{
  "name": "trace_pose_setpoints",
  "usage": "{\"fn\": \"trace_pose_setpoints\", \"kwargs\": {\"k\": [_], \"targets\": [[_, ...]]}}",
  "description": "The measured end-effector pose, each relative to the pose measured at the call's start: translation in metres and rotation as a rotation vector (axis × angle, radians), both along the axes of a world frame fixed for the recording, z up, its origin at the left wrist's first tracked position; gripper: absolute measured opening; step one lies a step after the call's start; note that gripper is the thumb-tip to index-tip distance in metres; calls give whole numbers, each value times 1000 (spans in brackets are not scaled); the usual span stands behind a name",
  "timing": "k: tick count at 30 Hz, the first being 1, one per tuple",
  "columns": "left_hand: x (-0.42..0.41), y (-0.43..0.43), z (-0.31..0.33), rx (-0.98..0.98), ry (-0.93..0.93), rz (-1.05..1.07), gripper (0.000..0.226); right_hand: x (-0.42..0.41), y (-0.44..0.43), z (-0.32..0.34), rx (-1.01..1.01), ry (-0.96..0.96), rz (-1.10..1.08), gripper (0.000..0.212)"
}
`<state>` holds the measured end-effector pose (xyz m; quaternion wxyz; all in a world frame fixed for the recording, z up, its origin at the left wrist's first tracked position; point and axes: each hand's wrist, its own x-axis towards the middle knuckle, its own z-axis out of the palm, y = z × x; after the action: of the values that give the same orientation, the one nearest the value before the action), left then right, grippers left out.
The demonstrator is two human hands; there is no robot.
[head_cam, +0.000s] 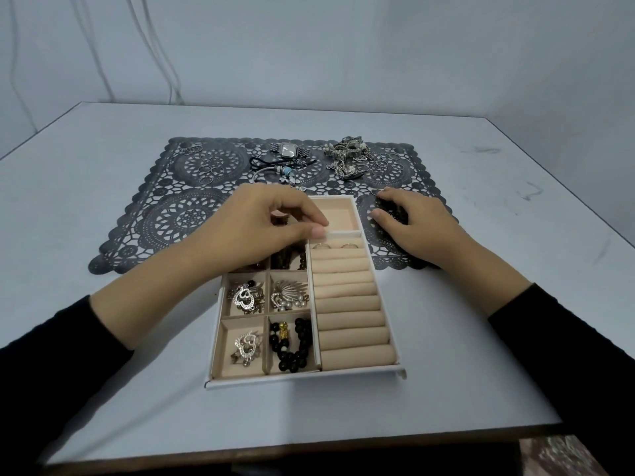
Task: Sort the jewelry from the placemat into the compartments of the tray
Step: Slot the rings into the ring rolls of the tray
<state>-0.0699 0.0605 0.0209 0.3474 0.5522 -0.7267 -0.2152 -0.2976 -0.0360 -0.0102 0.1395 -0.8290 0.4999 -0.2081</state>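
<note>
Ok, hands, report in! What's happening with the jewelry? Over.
Left hand curled over tray, far end, hold unclear. Right hand fingers curl round dark beads on placemat. Watch, loose rings, chain tangle unsorted. Nothing blocking.

- Tray (302,377): white, beige-lined, far left compartments under the left hand (271,225); brooches and black beads fill those nearer its wrist.
- Two rings (335,246): slotted in the rolls, just below its thumb.
- Placemat (178,201): dark lace, beneath the right hand (412,228), whose curled fingers cover a dark bead bracelet (391,211).
- Watch (288,151), chain tangle (350,156): beyond both hands.
</note>
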Motion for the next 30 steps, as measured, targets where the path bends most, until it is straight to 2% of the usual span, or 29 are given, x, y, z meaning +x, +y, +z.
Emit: {"fn": "trace_pose_setpoints", "kwargs": {"k": [7, 11, 15, 22, 30], "targets": [[38, -2, 9, -137, 105, 192, 18, -5, -8, 3, -79, -113, -81, 35], [74, -10, 2, -159, 8, 343, 19, -2, -18, 3, -119, -115, -87, 31], [107, -21, -11, -85, -93, 469, 25, 3, -29, 1, -101, -56, -104, 32], [130, -42, -25, -55, -304, 507, 26, 8, -41, 2, -59, -76, -132, 21], [137, -50, -24, -39, -286, 517, 16, 12, -48, 6, -5, -142, -106, 11]]}}
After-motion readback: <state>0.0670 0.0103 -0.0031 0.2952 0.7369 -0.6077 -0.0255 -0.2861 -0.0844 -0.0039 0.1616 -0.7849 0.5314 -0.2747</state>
